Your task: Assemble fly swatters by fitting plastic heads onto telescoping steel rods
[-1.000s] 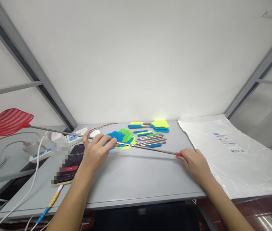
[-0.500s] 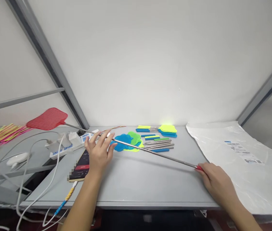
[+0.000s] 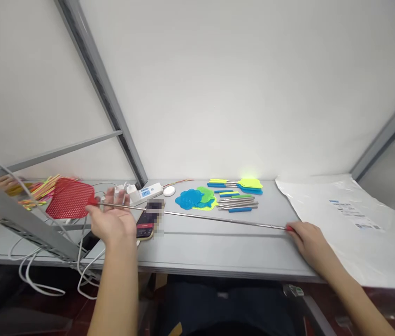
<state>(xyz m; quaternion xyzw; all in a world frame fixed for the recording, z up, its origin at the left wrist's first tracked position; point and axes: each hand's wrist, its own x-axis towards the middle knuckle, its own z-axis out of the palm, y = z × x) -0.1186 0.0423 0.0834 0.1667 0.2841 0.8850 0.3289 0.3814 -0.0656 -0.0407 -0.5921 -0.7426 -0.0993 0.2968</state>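
Note:
A red fly swatter (image 3: 70, 198) with its long telescopic metal rod (image 3: 211, 218) drawn out stretches across the desk. My right hand (image 3: 311, 245) is closed around its red grip at the right end. Under the rod, just right of the swatter's mesh head, my left hand (image 3: 113, 221) is turned palm up with its fingers spread; the rod passes over it and the thumb is close to the head's neck. Behind the rod lie loose blue and green swatter heads (image 3: 190, 199), several metal rods (image 3: 238, 203) and coloured grips (image 3: 230, 193).
Yellow and blue swatters (image 3: 249, 184) lie at the back. A white plastic bag (image 3: 337, 224) covers the right side. Left are a phone (image 3: 146, 224), a power strip (image 3: 146, 192), a white round device (image 3: 169, 191), cables and a metal shelf post (image 3: 25, 219). Another person's hand (image 3: 3, 183) shows far left.
My left hand has slid left along the rod toward the swatter's head and turned palm up. The head has come lower. My right hand keeps its hold, and the view has shifted left.

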